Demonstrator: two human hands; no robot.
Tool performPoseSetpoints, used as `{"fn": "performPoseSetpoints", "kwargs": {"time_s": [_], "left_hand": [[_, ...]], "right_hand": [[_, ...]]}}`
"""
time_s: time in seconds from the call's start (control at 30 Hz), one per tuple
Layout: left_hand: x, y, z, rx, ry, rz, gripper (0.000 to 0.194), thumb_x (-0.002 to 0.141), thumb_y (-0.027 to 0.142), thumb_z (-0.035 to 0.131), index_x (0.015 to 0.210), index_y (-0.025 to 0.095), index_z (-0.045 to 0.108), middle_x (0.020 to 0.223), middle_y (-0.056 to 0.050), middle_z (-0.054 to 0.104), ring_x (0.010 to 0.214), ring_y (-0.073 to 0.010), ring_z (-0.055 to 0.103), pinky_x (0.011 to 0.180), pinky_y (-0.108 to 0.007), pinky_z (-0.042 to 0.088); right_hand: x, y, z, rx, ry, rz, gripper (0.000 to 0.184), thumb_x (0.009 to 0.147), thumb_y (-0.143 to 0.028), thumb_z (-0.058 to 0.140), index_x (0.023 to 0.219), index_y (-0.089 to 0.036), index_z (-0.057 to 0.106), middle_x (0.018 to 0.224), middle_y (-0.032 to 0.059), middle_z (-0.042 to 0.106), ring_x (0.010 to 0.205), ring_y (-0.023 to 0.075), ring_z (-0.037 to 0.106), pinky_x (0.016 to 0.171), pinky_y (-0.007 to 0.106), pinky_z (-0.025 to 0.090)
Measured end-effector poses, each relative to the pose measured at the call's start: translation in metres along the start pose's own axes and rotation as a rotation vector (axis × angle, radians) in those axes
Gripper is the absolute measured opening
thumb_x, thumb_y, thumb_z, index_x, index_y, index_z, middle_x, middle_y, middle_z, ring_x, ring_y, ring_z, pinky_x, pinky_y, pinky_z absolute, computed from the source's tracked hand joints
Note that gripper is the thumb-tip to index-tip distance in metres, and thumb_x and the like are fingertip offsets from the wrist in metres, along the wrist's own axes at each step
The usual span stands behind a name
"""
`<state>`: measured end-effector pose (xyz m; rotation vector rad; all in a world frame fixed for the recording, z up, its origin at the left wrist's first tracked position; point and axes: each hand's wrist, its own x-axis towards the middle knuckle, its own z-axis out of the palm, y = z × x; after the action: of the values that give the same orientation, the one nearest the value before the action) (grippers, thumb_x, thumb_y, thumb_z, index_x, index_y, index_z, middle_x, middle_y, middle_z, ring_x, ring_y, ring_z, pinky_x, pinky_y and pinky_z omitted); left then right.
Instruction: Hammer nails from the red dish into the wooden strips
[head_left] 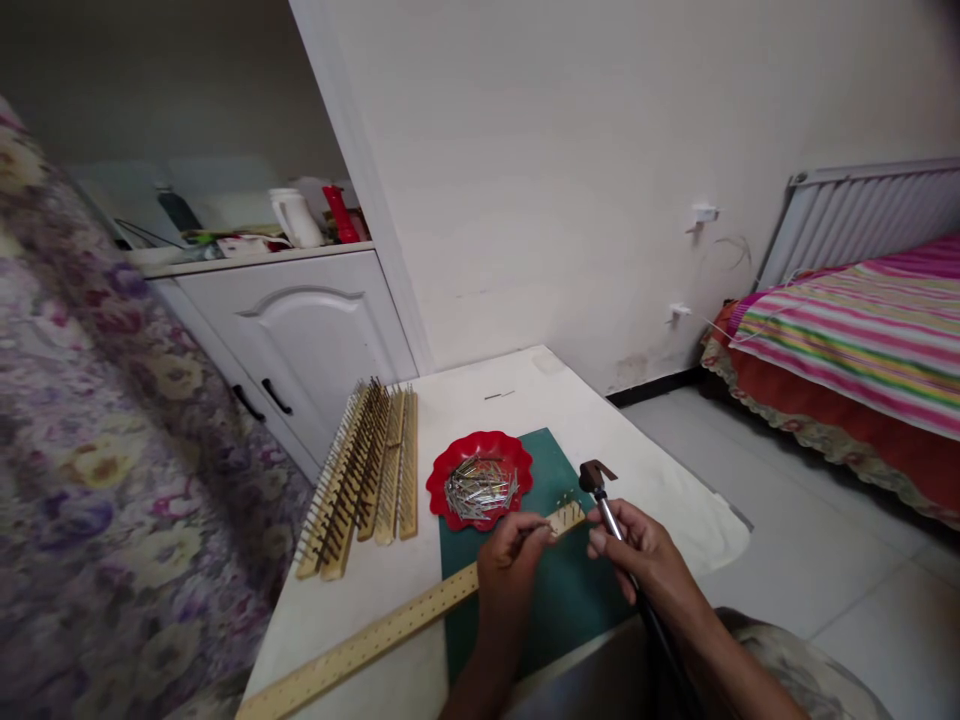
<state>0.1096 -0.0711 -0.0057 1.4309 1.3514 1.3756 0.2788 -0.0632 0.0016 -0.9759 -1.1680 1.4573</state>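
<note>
A claw hammer point(594, 477) with a dark head and shiny neck stands upright in my right hand point(651, 552), which is closed round its handle. Under my hands runs a long pale wooden strip point(375, 640) with rows of small holes; several nails point(568, 503) stick up near its far end. My left hand point(510, 565) rests over the strip with thumb and fingers pinched together just short of those nails. What the pinch holds is too small to make out. A green mat point(551, 455) lies below the strip. Beside it, a red scalloped dish point(435, 480) holds many loose nails.
Several wooden strips point(409, 470) full of upright nails lie at the left of the white table point(600, 410). Two thin pieces point(499, 395) lie near its far edge. A floral curtain point(112, 450) and a white cabinet point(307, 330) flank the left; a bed point(862, 320) stands at right.
</note>
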Motion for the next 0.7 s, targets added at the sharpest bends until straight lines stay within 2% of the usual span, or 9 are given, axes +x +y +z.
{"fn": "performPoseSetpoints", "kwargs": {"time_s": [0.13, 0.27, 0.5, 0.7], "left_hand": [[0.012, -0.018, -0.007, 0.205, 0.02, 0.013, 0.02, 0.081, 0.033, 0.051, 0.079, 0.018, 0.063, 0.073, -0.002, 0.065, 0.072, -0.0169, 0.059, 0.066, -0.025, 0.044], [0.021, -0.032, -0.001, 0.298, 0.002, 0.073, 0.021, 0.081, 0.032, 0.049, 0.079, 0.018, 0.064, 0.075, -0.002, 0.065, 0.072, -0.0167, 0.059, 0.066, -0.025, 0.043], [0.03, -0.036, 0.01, 0.349, -0.035, 0.152, 0.021, 0.081, 0.029, 0.047, 0.076, 0.018, 0.064, 0.074, -0.001, 0.063, 0.071, -0.0152, 0.057, 0.065, -0.025, 0.042], [0.031, -0.038, 0.012, 0.384, -0.023, 0.146, 0.019, 0.08, 0.027, 0.048, 0.075, 0.018, 0.064, 0.073, -0.001, 0.063, 0.07, -0.0152, 0.057, 0.064, -0.025, 0.041]], "right_hand": [[-0.001, -0.004, -0.006, -0.013, 0.017, 0.0, 0.028, 0.076, -0.042, 0.063, 0.088, -0.018, 0.052, 0.054, -0.0065, 0.061, 0.025, 0.0002, 0.039, 0.027, 0.01, 0.025], [-0.002, -0.004, -0.008, -0.013, 0.019, 0.007, 0.03, 0.075, -0.043, 0.064, 0.088, -0.018, 0.053, 0.053, -0.0065, 0.06, 0.025, 0.0014, 0.039, 0.027, 0.012, 0.023], [-0.002, -0.001, -0.007, -0.027, 0.0, 0.008, 0.031, 0.075, -0.045, 0.063, 0.088, -0.018, 0.054, 0.053, -0.0062, 0.058, 0.025, 0.0037, 0.039, 0.027, 0.015, 0.025], [-0.002, -0.002, -0.007, -0.007, -0.013, 0.011, 0.032, 0.074, -0.045, 0.063, 0.088, -0.018, 0.054, 0.052, -0.0065, 0.059, 0.024, 0.002, 0.038, 0.027, 0.013, 0.023]]}}
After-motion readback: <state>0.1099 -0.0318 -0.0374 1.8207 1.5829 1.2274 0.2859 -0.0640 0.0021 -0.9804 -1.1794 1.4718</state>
